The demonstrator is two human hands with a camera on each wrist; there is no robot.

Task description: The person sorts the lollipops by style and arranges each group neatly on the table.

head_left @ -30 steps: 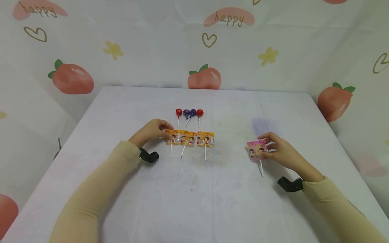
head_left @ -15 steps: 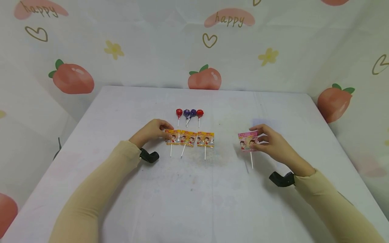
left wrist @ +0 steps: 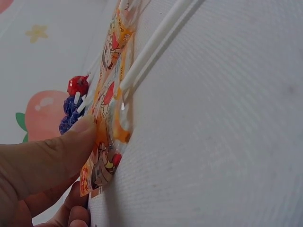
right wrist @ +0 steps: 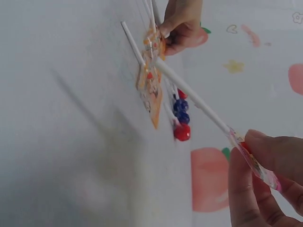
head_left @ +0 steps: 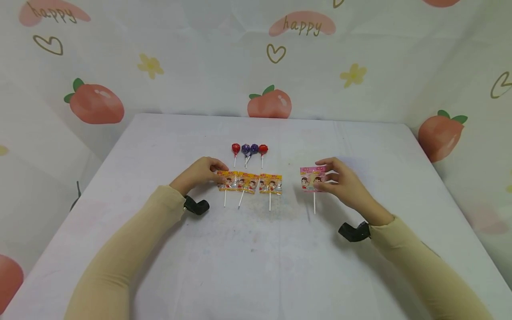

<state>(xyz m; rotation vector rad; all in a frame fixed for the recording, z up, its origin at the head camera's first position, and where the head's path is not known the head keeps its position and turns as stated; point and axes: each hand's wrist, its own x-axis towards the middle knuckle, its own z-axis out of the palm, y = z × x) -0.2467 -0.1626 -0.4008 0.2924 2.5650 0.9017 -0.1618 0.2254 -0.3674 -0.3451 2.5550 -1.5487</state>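
Note:
My left hand (head_left: 201, 172) pinches the left edge of the leftmost orange-wrapped lollipop (head_left: 229, 181), thumb on top in the left wrist view. Beside it on the table lie a tilted orange-wrapped lollipop (head_left: 247, 182) and, past a small gap, another orange-wrapped lollipop (head_left: 270, 183). To their right my right hand (head_left: 345, 184) holds a pink-wrapped lollipop (head_left: 310, 178) between thumb and fingers, stick down. The right wrist view shows this pink packet (right wrist: 255, 163) off the table, its stick's shadow falling apart from it.
Behind the orange packets lie round lollipops: a red one (head_left: 236, 148) at the left, two purple ones with crossed sticks (head_left: 254, 149) and a red one (head_left: 263, 149) at the right. The white table (head_left: 248, 266) ends against a peach-printed cloth (head_left: 208, 71).
My right hand has carried the pink-wrapped lollipop leftward and slightly away from me, closer to the orange row. My left hand and the lollipops on the table have stayed put.

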